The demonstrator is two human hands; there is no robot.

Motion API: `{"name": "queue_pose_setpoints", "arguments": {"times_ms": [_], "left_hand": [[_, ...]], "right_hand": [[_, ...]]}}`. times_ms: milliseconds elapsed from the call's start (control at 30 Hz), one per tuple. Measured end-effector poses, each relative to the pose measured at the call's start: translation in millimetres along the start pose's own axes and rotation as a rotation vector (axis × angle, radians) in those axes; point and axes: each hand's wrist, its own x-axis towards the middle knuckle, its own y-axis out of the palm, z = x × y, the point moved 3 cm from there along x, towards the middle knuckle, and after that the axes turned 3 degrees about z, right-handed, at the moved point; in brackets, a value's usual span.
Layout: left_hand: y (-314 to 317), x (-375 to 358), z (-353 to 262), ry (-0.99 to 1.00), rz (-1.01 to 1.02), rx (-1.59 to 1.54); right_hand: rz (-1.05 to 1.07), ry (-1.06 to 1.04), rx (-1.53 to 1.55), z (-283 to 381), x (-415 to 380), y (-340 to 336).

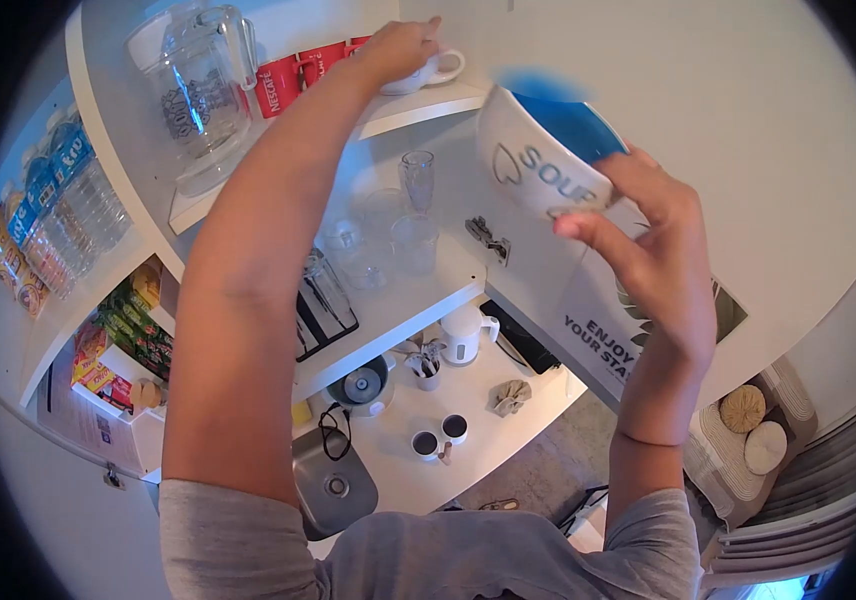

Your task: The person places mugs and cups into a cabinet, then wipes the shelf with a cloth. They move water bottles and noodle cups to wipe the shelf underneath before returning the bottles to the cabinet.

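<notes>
At the right, my right hand holds a white soup bowl with "SOUP" lettering, a heart outline and a blue inside. The thumb presses near its base and the fingers are at its rim; the bowl is tilted in the air. My left hand reaches up to the upper shelf and is closed over a white cup, whose handle sticks out to the right. One finger points past the cup, and the palm hides much of it. Red Nescafé mugs stand in a row beside my left forearm.
A glass pitcher stands on the upper shelf. Drinking glasses are on the shelf below. Water bottles line the left. Below are a sink, a white kettle and two dark-filled cups. An open cabinet door is at the right.
</notes>
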Motion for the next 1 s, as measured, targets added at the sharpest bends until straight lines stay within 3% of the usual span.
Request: {"name": "queue_pose_setpoints", "arguments": {"times_ms": [33, 100, 167, 233, 333, 400, 600, 700, 767, 833, 867, 933, 1000], "left_hand": [[-15.5, -6.3, -11.0, -0.004, 0.001, -0.001], [-52.9, -21.8, -25.8, -0.194, -0.021, -0.311], [-79.3, -40.9, -35.2, 0.141, -0.277, -0.453], [-108.4, -87.6, -70.0, 0.282, -0.450, -0.396], [-123.9, -144.8, -68.8, 0.277, -0.402, -0.166], [-121.2, -169.5, -63.6, 0.121, -0.320, 0.105], [-103.4, -185.0, -28.0, 0.079, -0.396, 0.182], [-96.6, -175.9, -22.0, 0.078, -0.371, 0.169], [-91.5, -168.9, -24.6, 0.064, -0.357, 0.179], [-84.2, -159.9, -20.4, 0.062, -0.337, 0.241], [-84.6, -157.1, -21.8, 0.062, -0.335, 0.242], [-81.7, -150.3, -23.5, -0.080, -0.162, 0.442], [-77.9, -145.3, -23.0, -0.069, -0.181, 0.480]], "right_hand": [[0.021, -0.007, -0.044, -1.0, 8.6, 3.9], [0.043, -0.014, -0.078, -3.4, 28.7, 15.7], [0.003, -0.163, -0.077, -3.2, 52.4, 34.9], [0.107, -0.160, -0.039, -9.3, 82.7, 62.0], [0.134, -0.293, -0.116, -12.2, 125.1, 112.2], [0.117, -0.344, -0.076, -14.6, 146.4, 144.2], [0.283, -0.248, -0.174, -7.8, 181.3, 183.8], [0.267, -0.398, -0.082, -21.0, 194.1, 178.9], [0.239, -0.195, 0.308, -53.9, 205.4, 157.3], [-0.194, -0.461, 0.034, -90.6, 222.1, 144.0], [-0.194, -0.460, 0.036, -105.7, 222.7, 145.8], [0.132, -0.087, -0.272, -136.1, 223.1, 158.0], [0.141, -0.090, -0.274, -146.4, 226.7, 160.1]]}}
